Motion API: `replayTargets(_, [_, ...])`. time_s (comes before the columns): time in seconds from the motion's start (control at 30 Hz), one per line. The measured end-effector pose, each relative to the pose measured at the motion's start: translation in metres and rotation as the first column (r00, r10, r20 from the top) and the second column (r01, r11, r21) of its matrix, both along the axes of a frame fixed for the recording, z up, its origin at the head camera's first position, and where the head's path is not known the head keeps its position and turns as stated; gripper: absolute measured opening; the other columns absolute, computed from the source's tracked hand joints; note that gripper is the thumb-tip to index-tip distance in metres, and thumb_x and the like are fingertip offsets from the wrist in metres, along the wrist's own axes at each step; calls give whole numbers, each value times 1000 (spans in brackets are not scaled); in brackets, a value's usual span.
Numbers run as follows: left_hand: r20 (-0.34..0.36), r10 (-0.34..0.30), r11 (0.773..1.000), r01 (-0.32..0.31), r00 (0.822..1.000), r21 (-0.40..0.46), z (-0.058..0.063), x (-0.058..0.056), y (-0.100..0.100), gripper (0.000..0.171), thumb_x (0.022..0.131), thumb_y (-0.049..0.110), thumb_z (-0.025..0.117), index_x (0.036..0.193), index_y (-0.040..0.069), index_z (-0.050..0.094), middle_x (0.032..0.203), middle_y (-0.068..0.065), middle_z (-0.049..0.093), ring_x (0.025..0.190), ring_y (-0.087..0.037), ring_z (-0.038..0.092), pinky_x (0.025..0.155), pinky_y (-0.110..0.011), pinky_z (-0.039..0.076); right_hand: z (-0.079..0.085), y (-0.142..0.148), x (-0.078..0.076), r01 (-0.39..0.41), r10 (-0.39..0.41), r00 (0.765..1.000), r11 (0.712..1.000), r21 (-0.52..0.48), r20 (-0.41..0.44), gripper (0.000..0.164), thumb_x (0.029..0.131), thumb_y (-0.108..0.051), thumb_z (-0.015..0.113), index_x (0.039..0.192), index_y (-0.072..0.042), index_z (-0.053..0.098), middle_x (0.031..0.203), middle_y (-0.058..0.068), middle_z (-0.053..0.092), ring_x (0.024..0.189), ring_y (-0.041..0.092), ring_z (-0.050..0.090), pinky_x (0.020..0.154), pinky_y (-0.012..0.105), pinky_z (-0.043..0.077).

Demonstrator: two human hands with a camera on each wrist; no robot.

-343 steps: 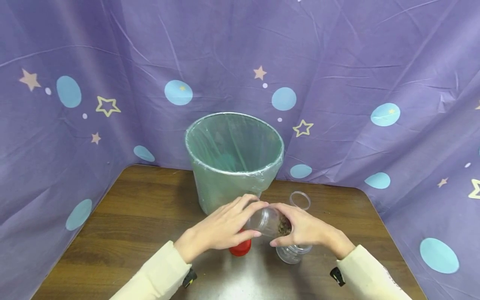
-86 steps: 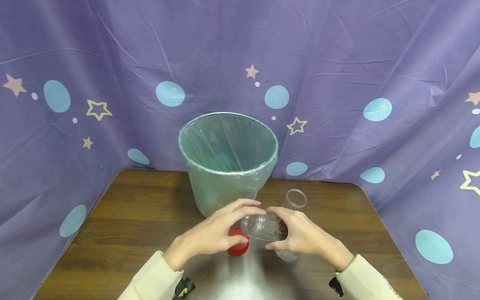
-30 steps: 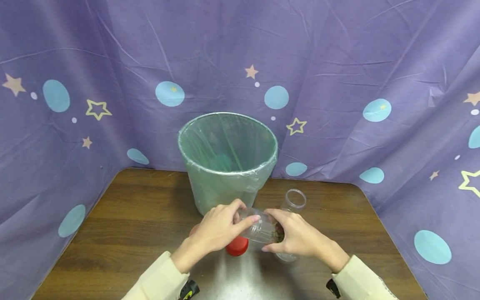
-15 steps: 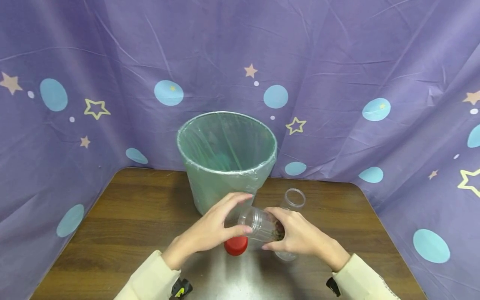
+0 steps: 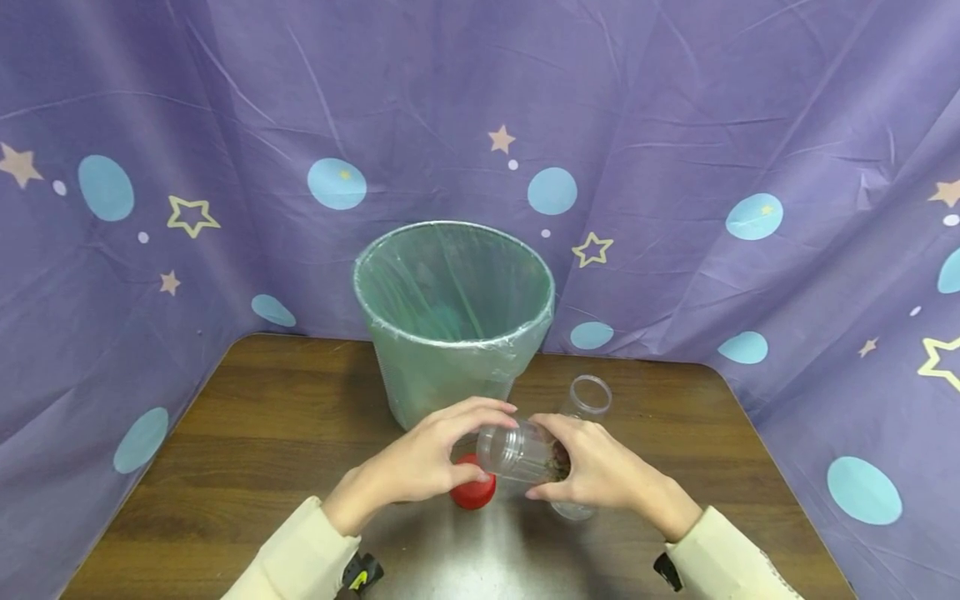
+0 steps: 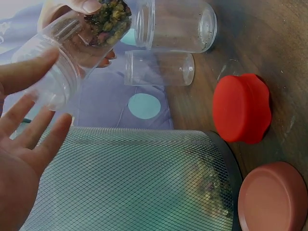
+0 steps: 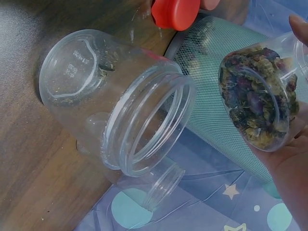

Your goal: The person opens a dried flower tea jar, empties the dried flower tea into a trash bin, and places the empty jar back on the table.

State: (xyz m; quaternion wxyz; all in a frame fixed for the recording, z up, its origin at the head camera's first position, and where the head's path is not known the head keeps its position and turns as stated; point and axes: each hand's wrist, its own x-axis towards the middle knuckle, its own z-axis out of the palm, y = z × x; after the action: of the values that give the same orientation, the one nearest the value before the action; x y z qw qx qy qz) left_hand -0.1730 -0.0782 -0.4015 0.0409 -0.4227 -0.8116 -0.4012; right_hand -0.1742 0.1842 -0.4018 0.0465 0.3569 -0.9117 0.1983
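Observation:
My right hand grips the lower end of a clear plastic jar, held nearly on its side above the table. Dried flower buds fill its base end. Around the jar's clear left end curve the thumb and fingers of my left hand; the left wrist view has the thumb across it and the fingertips close by. A larger open jar, with a few crumbs inside, stands below my right hand. Beneath the held jar lies a red scalloped lid.
A mesh wastebasket with a green liner stands behind my hands. To its right is a slim clear open jar. A pinkish round lid lies near the basket, hidden by my left hand in the head view. A purple curtain borders the table.
My left hand has loosened its closer hold on the jar's left end, spread, and come round that end again. The right hand and jar have hardly moved.

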Motion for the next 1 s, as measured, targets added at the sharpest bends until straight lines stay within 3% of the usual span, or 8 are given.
replayTargets(0.4, [34,68,997,-67,997,-24,2,1,0,67,76,30,85,136,23,54,131,9,60,117,-9,60,99,-33,51,-1,2,0,-5,5,1000,1000,-3,13,75,69,-46,86,129,-10,57,114,-1,68,100,9,65,86,31,56])
replayTargets(0.6, [124,121,993,-120,985,-14,2,2,2,63,81,44,79,133,19,55,114,7,64,90,-7,64,77,-24,56,0,1,0,-5,5,1000,1000,-1,9,77,69,-46,85,130,-9,56,115,0,69,101,9,65,87,31,56])
replayTargets(0.77, [191,141,990,-142,971,-12,0,2,4,59,84,47,75,130,16,55,96,4,65,71,-4,60,65,-21,54,-1,0,0,-6,6,1000,1000,-2,6,78,69,-47,85,130,-8,56,115,0,69,100,9,65,85,31,56])
replayTargets(1.0, [194,182,983,-181,964,-24,-1,4,6,59,87,47,71,133,15,53,92,5,63,67,-3,57,61,-22,52,0,-1,1,8,-8,1000,1000,-12,24,78,70,-48,84,131,-9,56,115,-1,68,97,7,64,83,29,56])
